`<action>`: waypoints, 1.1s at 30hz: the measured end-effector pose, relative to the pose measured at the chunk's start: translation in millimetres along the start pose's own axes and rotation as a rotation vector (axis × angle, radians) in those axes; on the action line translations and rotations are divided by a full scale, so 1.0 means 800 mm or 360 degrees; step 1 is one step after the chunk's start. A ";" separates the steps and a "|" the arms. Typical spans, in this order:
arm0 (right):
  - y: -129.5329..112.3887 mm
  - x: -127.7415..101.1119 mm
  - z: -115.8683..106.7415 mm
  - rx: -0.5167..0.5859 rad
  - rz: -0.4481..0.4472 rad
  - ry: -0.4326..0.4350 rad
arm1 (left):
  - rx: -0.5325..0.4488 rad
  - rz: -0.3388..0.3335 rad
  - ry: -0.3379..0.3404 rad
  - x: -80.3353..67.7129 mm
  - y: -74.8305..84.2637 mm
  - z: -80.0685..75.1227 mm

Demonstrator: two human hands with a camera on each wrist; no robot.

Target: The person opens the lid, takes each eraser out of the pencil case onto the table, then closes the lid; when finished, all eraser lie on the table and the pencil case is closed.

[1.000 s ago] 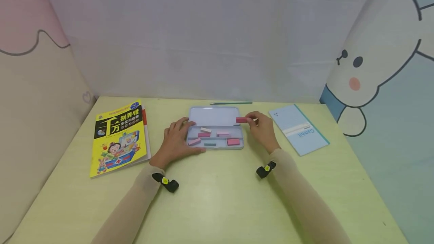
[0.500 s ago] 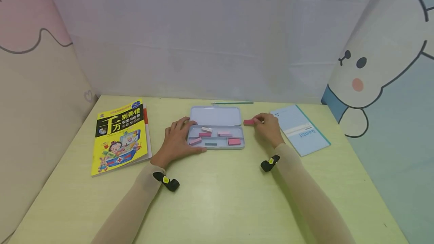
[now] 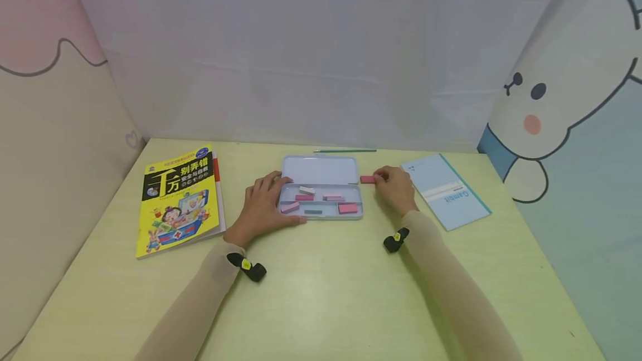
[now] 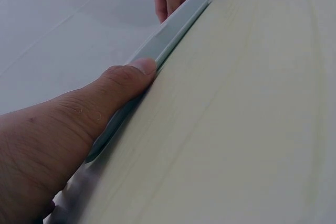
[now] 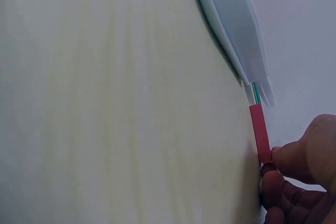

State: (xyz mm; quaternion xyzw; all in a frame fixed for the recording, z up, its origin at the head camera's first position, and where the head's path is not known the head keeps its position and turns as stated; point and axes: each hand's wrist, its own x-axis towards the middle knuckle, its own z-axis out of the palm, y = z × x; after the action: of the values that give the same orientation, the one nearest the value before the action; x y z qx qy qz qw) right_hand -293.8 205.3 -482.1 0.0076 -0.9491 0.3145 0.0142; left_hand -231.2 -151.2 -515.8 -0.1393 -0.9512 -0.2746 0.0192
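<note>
Beside tin case [image 3: 321,170], red eraser [image 3: 368,179] lowered onto table [image 3: 321,294].

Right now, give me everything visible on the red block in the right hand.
The red block is a small flat rectangular piece, plain red, matte, possibly an eraser. It lies low at the table surface just right of the open case, apart from it. The right hand pinches one end between thumb and fingertips; the other end points toward the case. Whether it rests fully on the table is unclear.
</note>
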 end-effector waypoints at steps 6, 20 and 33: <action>0.003 -0.001 0.000 0.0020 -0.0034 0.0021 | 0.0001 -0.0001 -0.0009 0.001 0.001 -0.001; -0.008 -0.021 -0.002 0.0156 -0.0396 0.0120 | -0.0009 -0.0011 -0.0010 -0.002 0.003 -0.002; -0.060 -0.032 0.003 0.0042 -0.0592 -0.0405 | -0.0003 -0.0007 -0.0005 -0.001 0.001 0.000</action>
State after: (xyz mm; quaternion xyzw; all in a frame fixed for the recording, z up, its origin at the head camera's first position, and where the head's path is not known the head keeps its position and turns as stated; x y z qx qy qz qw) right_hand -267.1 165.7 -456.3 0.2222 -0.9213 0.3155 -0.0480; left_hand -230.6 -150.7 -515.1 -0.1378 -0.9513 -0.2754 0.0169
